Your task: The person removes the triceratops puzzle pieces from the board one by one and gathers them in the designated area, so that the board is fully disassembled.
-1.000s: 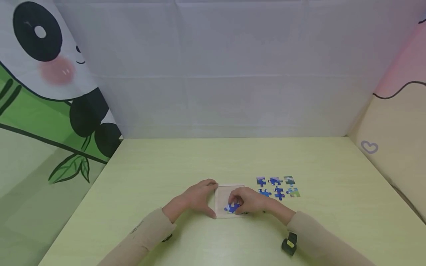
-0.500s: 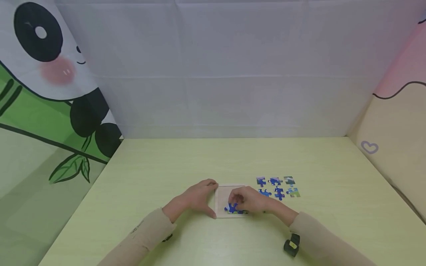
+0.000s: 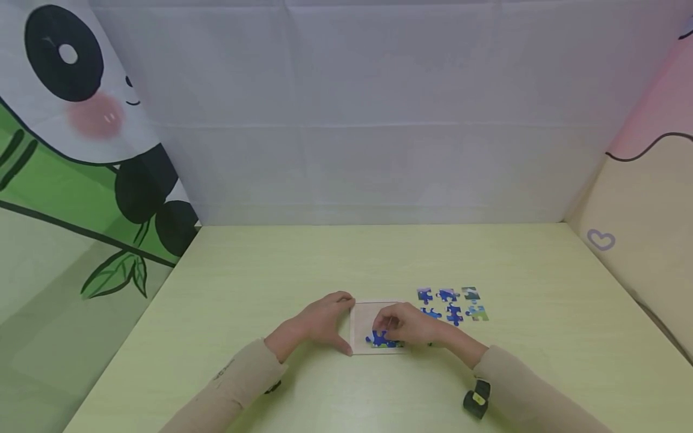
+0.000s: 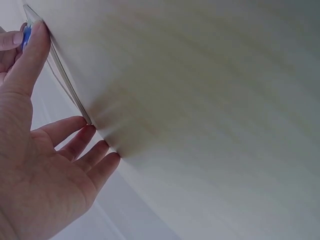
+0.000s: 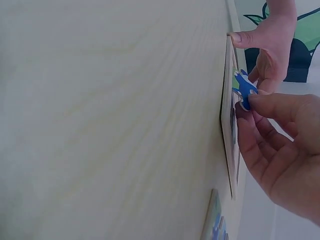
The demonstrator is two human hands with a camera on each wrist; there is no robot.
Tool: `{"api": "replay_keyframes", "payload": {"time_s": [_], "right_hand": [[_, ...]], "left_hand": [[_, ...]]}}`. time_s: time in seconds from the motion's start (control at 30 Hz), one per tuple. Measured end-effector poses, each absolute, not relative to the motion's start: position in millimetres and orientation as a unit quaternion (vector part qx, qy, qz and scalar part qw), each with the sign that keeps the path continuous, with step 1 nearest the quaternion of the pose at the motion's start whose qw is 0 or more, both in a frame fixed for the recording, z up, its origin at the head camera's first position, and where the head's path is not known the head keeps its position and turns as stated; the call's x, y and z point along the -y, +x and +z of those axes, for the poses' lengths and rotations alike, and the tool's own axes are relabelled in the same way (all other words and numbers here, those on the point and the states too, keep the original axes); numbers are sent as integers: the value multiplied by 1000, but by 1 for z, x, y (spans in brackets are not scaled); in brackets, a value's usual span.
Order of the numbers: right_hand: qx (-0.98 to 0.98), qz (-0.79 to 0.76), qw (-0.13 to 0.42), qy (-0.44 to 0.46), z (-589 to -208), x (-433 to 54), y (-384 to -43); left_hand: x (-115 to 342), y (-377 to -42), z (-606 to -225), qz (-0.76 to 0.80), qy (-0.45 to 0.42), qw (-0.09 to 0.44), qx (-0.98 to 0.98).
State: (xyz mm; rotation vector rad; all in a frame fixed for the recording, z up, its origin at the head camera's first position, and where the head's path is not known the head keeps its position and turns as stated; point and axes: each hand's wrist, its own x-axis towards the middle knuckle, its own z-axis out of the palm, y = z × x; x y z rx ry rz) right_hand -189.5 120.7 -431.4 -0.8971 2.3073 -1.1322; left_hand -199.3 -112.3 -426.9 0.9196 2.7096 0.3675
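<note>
A square puzzle tray (image 3: 361, 319), pale wood, lies flat on the table. My left hand (image 3: 326, 322) spreads along its left side, the thumb at the near corner and fingertips by the far corner; in the left wrist view the fingers (image 4: 102, 170) touch the table and tray edge. Over the tray, my right hand (image 3: 408, 325) pinches a blue jigsaw piece (image 5: 245, 89) with some green and white, between thumb and fingers. In the right wrist view this piece is tilted above the tray. Another piece lies in the tray, mostly hidden by the right hand.
Several loose jigsaw pieces (image 3: 453, 311) lie in rows right of the tray, partly behind the right hand. A pale wall sheet (image 3: 379, 120) rises at the table's back edge. Printed panels, one with a panda (image 3: 92, 108), stand at both sides.
The right hand has turned the blue jigsaw piece slightly and shifted it a little to the right, over the tray's near part. The left hand stays in place.
</note>
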Motion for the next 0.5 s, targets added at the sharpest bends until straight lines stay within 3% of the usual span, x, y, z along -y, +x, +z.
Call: {"api": "replay_keyframes", "payload": {"time_s": [0.5], "right_hand": [[-843, -388, 188, -322, -413, -141, -188]], "left_hand": [[111, -200, -428, 122, 317, 124, -932]]}}
